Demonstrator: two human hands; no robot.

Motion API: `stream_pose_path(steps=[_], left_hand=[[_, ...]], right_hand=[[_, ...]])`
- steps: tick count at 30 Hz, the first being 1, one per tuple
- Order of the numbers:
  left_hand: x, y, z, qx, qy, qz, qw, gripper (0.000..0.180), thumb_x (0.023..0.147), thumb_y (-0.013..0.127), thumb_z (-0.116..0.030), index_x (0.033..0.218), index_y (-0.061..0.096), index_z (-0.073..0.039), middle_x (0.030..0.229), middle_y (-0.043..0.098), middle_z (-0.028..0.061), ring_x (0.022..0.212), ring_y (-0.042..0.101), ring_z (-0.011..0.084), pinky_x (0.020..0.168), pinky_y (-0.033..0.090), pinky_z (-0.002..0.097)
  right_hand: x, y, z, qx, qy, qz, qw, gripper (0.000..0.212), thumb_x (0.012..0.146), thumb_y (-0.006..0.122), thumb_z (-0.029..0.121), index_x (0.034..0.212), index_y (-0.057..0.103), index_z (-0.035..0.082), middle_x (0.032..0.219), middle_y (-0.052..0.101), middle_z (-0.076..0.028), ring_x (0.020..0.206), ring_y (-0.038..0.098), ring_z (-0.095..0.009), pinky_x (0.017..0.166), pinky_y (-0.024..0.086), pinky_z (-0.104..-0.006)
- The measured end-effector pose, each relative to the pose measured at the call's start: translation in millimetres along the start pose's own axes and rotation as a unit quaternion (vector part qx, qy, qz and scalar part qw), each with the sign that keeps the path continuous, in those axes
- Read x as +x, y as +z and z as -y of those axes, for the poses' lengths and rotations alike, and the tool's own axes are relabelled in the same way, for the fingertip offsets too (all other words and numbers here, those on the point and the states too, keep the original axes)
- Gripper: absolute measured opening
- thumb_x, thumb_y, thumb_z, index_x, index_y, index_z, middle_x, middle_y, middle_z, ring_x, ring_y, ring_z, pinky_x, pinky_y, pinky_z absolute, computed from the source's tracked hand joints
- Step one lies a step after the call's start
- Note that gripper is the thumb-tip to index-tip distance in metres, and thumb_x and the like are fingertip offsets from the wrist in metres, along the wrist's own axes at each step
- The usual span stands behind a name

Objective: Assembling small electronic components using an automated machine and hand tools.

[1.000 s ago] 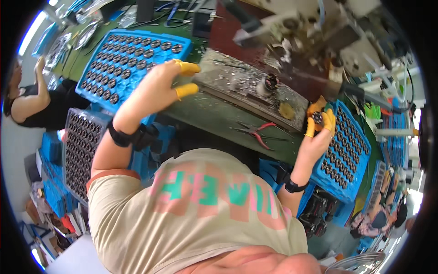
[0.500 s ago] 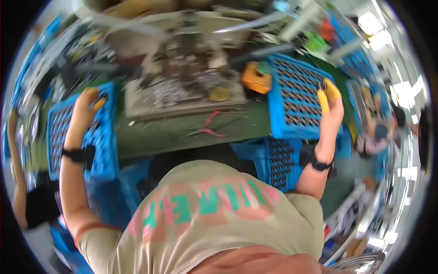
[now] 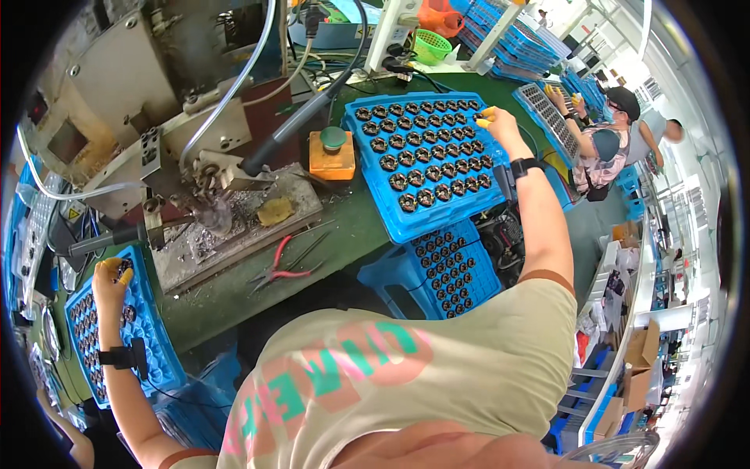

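My left hand (image 3: 109, 286), with yellow finger covers, is over the left blue tray (image 3: 160, 344). Its fingers are closed on a small round dark part (image 3: 123, 270). That tray has rows of similar parts on its left side and bare pockets on its right. My right hand (image 3: 501, 130) is at the far right edge of the larger blue tray (image 3: 400, 228), its yellow-covered fingertips pinched around another small round dark part (image 3: 479, 117). Rows of these ring-shaped parts fill most of that tray, with bare pockets along its right side.
Between the trays stands a metal bench machine (image 3: 226, 242) with hoses. Beside it are an orange box with a green button (image 3: 332, 152) and red-handled pliers (image 3: 283, 262). A lower blue tray of parts (image 3: 449, 273) is under the bench edge. Co-workers (image 3: 605, 144) sit at the far right.
The view has turned, shifting the machine and the larger tray leftward. My right hand has moved from above the tray's right side to its far right edge. My left hand stays over the left tray.
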State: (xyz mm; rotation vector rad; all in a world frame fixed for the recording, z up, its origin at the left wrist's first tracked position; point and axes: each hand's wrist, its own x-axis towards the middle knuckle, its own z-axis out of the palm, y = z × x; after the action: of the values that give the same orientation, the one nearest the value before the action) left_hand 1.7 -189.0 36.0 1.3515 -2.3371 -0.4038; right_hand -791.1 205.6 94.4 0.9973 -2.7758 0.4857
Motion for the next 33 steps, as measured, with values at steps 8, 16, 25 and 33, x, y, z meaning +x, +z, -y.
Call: stream_pose_path(steps=[8,16,25,33], left_hand=[[-51,-63,-15,-0.125,-0.067,-0.052,0.988,0.035,0.089,0.067,-0.005,0.123,0.057,-0.004,0.11,0.065,0.0059,0.092,0.061,0.0098,0.074,0.048,0.0228],[-124,-45,-71,-0.339,-0.085,-0.136,0.927,0.046,0.09,0.061,0.002,0.135,0.05,0.001,0.128,0.057,0.0067,0.094,0.057,0.0078,0.085,0.047,0.0206],[-132,43,-132,-0.419,-0.057,-0.144,0.894,0.045,0.083,0.068,0.006,0.127,0.057,0.002,0.113,0.057,0.0028,0.088,0.053,0.0086,0.078,0.044,0.0196],[-123,69,-161,-0.132,0.07,-0.244,0.958,0.049,0.069,0.081,-0.004,0.115,0.062,-0.005,0.105,0.06,0.0117,0.084,0.057,0.0252,0.078,0.049,0.0339]], right_hand=[[7,13,-10,0.036,-0.025,0.044,0.998,0.029,0.085,0.068,0.008,0.114,0.067,0.003,0.104,0.071,-0.015,0.097,0.068,-0.024,0.086,0.052,-0.0331],[-39,-32,45,0.098,-0.061,-0.031,0.993,0.029,0.087,0.067,0.015,0.115,0.068,0.007,0.11,0.069,-0.015,0.103,0.066,-0.03,0.09,0.05,-0.0366],[-211,-24,249,0.235,-0.45,-0.139,0.85,0.017,0.081,0.072,0.015,0.097,0.069,0.011,0.096,0.067,-0.005,0.092,0.062,-0.026,0.082,0.049,-0.0377],[-274,68,320,0.37,-0.478,-0.046,0.795,0.025,0.079,0.074,0.015,0.103,0.069,0.009,0.097,0.065,-0.005,0.091,0.061,-0.026,0.082,0.048,-0.0369]])
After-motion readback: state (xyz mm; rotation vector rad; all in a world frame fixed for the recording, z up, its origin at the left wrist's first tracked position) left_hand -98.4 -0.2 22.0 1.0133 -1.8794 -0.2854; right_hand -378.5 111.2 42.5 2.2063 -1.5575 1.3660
